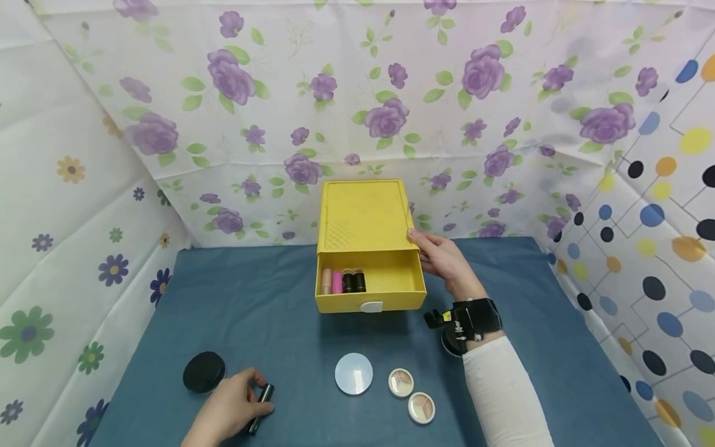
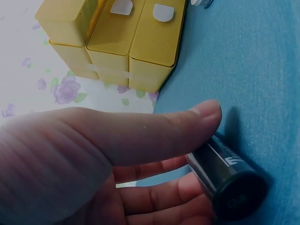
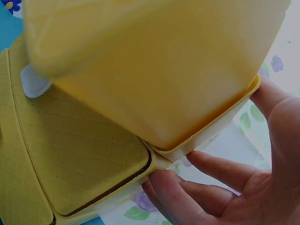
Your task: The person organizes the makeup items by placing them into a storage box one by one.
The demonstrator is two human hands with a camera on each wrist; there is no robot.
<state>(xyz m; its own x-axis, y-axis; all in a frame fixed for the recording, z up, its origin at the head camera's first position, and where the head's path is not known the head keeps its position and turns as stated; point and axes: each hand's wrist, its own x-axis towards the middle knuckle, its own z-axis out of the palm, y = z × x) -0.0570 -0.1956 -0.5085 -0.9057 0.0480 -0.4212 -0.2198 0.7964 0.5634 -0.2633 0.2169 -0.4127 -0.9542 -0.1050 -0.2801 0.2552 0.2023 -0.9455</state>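
In the head view my left hand (image 1: 231, 400) is low at the left. Its thumb and fingers pinch a black lipstick tube (image 1: 261, 408), whose round end faces the camera in the left wrist view. A black round compact (image 1: 203, 372) lies just beside this hand. My right hand (image 1: 444, 257) holds the right side of a yellow drawer box (image 1: 365, 214), thumb at the top edge and fingers along the side. The box's top drawer (image 1: 396, 301) is pulled out. Several cosmetic tubes (image 1: 348, 281), beige, pink and black, stand at its left end.
A pale round compact (image 1: 354, 374) lies in front of the box. Right of it are two small round palettes (image 1: 401, 382) with three-part pans. A dark round item (image 1: 450, 341) is partly hidden under the right wrist. Patterned cloth walls (image 1: 385, 118) surround the blue cloth (image 1: 262, 292).
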